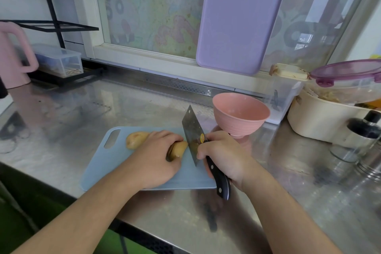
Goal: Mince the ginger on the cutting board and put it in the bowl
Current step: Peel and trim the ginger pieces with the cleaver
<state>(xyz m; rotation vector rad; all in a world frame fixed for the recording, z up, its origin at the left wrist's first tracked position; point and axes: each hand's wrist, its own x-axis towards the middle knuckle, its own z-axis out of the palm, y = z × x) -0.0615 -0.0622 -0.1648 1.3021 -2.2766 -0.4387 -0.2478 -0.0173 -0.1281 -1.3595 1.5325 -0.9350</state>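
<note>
Head view, lower centre of the frame: I see my right hand [223,154] wrapped around the black riveted handle of a broad steel cleaver [193,136], whose blade stands edge-down against the end of a knobbly tan ginger root [178,148]. My left hand [158,156] is curled over that root, fingers clamped on it to pin it to the pale blue plastic cutting board [115,161], which has rounded corners and a slot handle at its left end.

I judge the job barely begun: the ginger is whole, skin-coloured and lumpy, with no slices or mince visible on the board. All the cutting and the transfer remain.

Just right of the board, above the cleaver, stands the pink ribbed footed bowl [241,115], matte and seemingly empty, on the scuffed, reflective stainless-steel counter [61,130].
</note>
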